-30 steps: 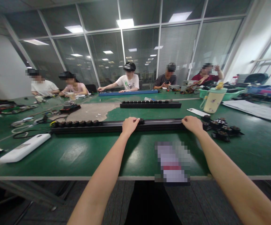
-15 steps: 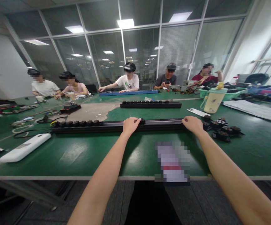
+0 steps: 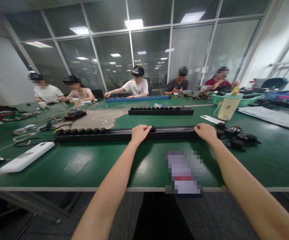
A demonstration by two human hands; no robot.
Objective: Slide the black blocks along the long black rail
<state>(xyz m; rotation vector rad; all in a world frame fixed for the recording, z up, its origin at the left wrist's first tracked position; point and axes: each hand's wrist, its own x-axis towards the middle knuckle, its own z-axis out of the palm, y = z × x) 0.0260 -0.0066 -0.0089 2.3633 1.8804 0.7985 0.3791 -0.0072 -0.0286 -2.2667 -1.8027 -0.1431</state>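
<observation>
A long black rail (image 3: 119,136) lies across the green table in front of me. Several small black knobbed blocks (image 3: 88,131) sit in a row along its left part. My left hand (image 3: 140,134) is closed at the rail's middle, thumb and fingers on a single black block (image 3: 153,129) seated in the channel; the fingertips are partly hidden. At the rail's right end, my right hand (image 3: 206,132) is closed around the tip of the black rail. Beside it lies a loose pile of similar black blocks (image 3: 236,144).
A second black rail (image 3: 160,112) with blocks lies behind. Around are a white phone (image 3: 211,119), a cream bottle (image 3: 229,106), a white oblong device (image 3: 28,157), a blurred-out flat item (image 3: 184,173) at the front edge, and cables (image 3: 25,142). Several people sit across the table.
My left hand and the block at its fingertips have shifted very slightly right along the rail. My right hand stays at the end. The far-right person's raised hand has moved.
</observation>
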